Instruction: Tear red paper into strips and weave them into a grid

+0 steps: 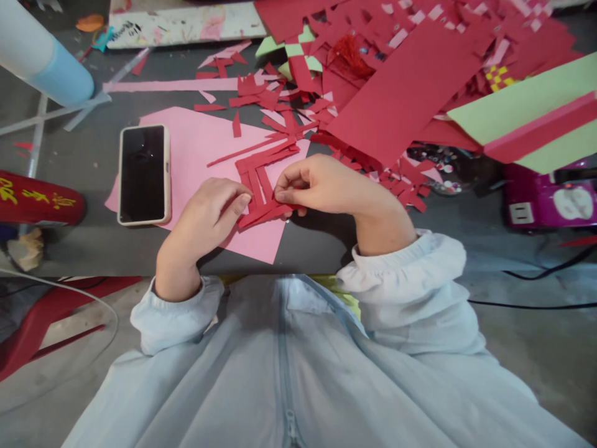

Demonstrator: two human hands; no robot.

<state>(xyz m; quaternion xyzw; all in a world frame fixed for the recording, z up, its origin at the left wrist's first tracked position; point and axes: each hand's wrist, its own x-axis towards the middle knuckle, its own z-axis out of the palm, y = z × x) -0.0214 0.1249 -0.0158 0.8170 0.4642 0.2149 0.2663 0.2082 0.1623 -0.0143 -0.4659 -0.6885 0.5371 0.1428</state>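
Observation:
A small red paper frame (pixel 261 214), made of folded or overlapping strips with gaps between them, is held above the pink sheet (pixel 193 146). My left hand (pixel 208 208) pinches its left side between thumb and forefinger. On the opposite side, my right hand (pixel 321 183) has thumb and fingers closed on the frame's lower right part, and the other fingers are curled. The frame's right end is partly covered by those fingers. A thin red paper strip (pixel 237 152) lies on the pink sheet just beyond the frame.
A phone (pixel 143 174) lies on the pink sheet's left side. Red paper scraps (pixel 265 96) and a large red sheet (pixel 405 93) cover the back right. Left stand a red cylinder (pixel 40 199) and a white-and-blue bottle (pixel 51 59). A purple box (pixel 550 199) sits right.

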